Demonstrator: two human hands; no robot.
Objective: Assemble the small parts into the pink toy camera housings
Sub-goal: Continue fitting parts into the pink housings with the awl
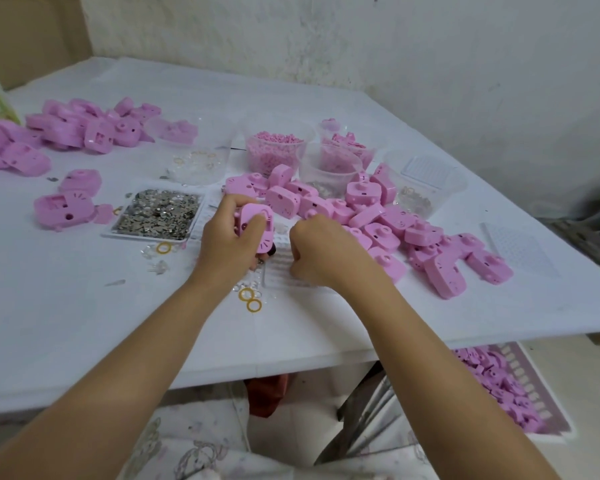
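The left grip (227, 242) is clasped round one pink housing (257, 225), holding it just above the tabletop (84, 323) with its long side tilted up and away from the person. The right grip (314, 252) sits just beside it on the right, knuckles up and fingers curled down onto a white ridged tray (279, 263). Whether it pinches a small part I cannot tell, as the fingertips are hidden. The housing lies directly left of the right grip, across a narrow gap. Any part lifted from the tray probably needs only a short sideways carry to the housing's near face. The right grip is the nearer one to the tray.
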